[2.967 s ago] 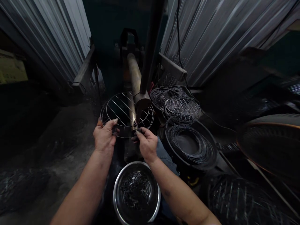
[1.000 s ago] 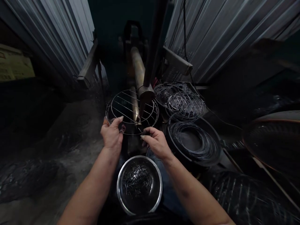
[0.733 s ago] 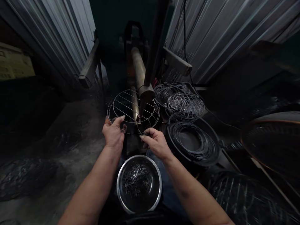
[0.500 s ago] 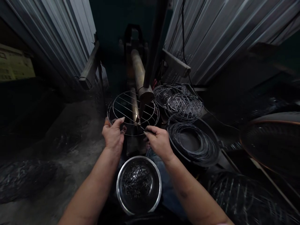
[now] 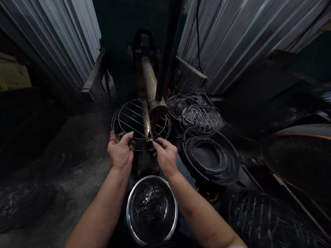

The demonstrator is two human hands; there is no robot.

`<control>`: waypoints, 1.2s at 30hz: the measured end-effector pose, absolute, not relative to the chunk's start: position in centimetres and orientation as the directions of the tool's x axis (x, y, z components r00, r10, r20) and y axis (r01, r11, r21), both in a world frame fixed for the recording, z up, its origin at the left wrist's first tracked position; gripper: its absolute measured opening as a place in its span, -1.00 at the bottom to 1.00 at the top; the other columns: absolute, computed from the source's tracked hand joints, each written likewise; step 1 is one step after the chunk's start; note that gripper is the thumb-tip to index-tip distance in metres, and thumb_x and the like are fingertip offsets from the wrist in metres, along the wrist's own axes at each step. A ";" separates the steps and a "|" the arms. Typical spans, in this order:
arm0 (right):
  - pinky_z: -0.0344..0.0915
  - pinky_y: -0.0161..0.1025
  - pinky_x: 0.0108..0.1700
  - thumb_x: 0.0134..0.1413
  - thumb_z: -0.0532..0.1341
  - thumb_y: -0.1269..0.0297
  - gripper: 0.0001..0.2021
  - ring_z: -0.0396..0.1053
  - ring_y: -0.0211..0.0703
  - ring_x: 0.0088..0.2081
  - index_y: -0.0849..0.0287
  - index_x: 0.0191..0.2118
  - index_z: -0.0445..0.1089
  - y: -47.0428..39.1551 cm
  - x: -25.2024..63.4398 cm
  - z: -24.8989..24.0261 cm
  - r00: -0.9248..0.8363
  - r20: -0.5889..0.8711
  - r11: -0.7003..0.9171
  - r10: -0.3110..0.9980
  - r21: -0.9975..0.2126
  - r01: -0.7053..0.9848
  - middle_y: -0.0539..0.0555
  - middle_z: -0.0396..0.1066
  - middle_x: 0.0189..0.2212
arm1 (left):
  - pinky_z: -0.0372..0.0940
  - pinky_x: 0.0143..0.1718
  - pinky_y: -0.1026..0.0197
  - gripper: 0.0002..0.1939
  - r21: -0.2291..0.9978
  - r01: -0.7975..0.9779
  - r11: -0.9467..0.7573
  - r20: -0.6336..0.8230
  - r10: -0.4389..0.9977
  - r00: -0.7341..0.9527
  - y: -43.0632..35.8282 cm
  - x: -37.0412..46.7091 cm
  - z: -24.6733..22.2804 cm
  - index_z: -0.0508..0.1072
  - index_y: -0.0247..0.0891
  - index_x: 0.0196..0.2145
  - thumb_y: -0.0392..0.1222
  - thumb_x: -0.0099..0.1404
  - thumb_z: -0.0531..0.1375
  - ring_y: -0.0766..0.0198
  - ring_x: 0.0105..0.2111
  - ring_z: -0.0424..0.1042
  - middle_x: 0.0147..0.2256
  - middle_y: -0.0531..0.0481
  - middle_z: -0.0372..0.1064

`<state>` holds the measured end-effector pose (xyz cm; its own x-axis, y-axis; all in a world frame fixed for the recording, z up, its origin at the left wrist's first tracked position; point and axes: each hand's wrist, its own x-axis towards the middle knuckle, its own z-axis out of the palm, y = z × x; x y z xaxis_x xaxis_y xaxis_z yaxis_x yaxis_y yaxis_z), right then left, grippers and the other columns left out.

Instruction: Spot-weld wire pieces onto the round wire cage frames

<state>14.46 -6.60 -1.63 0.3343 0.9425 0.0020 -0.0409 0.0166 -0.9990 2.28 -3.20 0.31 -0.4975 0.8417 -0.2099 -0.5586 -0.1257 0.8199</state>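
Observation:
A round wire rack [image 5: 131,125] with parallel bars and a double rim lies between the metal bars of a machine [image 5: 151,81]. My left hand [image 5: 121,150] is closed on its near left rim, thumb on top. At the near right side, my right hand [image 5: 165,153] pinches a small piece at the rim, close beside the machine's lower tip; the fingers mostly hide that piece. Below both hands sits a shiny metal bowl [image 5: 130,220] holding many short wire pieces [image 5: 150,203].
Right of the machine, wire racks [image 5: 200,117] lie piled up. Nearer is a dark basin [image 5: 235,151] with coiled wire rings [image 5: 214,158]. A large round pan [image 5: 297,162] stands far right. A wooden beam [image 5: 94,77] juts out at the left.
My right hand has moved left and in to the machine's tip. The rack and my left hand have shifted slightly left in view, along with the whole scene.

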 end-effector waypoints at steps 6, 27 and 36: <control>0.27 -0.33 -0.43 -0.13 0.30 0.24 -0.83 0.33 -0.26 -0.49 0.18 -0.37 0.56 -6.5 14.4 -1.2 0.326 -0.007 0.016 0.945 -0.998 -0.067 -0.03 0.49 -0.48 | 0.23 -0.52 0.28 -0.59 0.819 -0.562 -0.114 -0.206 0.856 -0.475 -3.0 2.3 0.1 0.28 -0.26 -0.43 -0.29 -0.23 0.39 0.39 -0.52 0.28 -0.44 0.13 0.22; 0.31 -0.30 -0.35 -0.06 0.26 0.37 -0.88 0.42 -0.21 -0.46 0.16 -0.38 0.58 -10.3 14.8 0.9 -0.238 0.045 0.099 0.970 -0.971 0.219 0.01 0.51 -0.51 | 0.15 -0.56 0.33 -0.55 0.819 -0.567 -0.092 -0.236 0.845 -0.479 -4.2 2.8 0.4 0.28 -0.24 -0.40 -0.27 -0.26 0.39 0.44 -0.57 0.23 -0.46 0.16 0.20; 0.39 -0.28 -0.44 -0.16 0.36 0.23 -0.83 0.45 -0.20 -0.50 0.17 -0.37 0.58 -7.4 16.8 -1.7 0.216 0.033 0.047 0.976 -0.997 -0.056 0.03 0.52 -0.50 | 0.19 -0.55 0.32 -0.55 0.810 -0.580 -0.086 -0.233 0.860 -0.454 -3.8 2.3 -0.1 0.29 -0.24 -0.39 -0.29 -0.25 0.40 0.41 -0.53 0.27 -0.43 0.15 0.22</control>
